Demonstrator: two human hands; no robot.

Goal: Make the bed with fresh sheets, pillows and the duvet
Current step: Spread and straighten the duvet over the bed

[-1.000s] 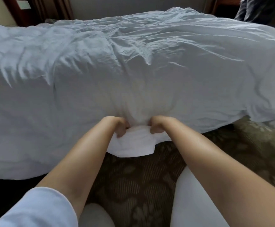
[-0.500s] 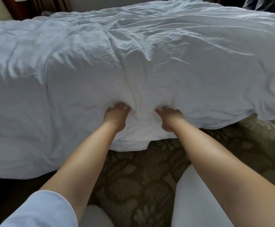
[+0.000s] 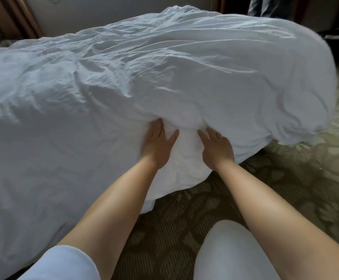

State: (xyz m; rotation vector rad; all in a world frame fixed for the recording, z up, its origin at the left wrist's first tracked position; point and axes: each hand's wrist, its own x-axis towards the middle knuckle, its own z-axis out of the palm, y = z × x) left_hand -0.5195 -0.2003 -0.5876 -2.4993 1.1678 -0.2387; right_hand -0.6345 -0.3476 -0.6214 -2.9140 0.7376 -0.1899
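White duvet point(image 3: 164, 77) edge under flat hands point(image 3: 186, 146), above carpet point(image 3: 285, 188).

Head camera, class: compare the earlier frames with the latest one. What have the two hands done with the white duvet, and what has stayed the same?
Both hands let go of the bunched hem they were pinching and moved up the side of the bed. Now the left hand and right hand lie flat, fingers straight, pressing the white duvet. The loose flap no longer hangs between them. Unchanged: the duvet remains wrinkled across the bed, above the patterned carpet.
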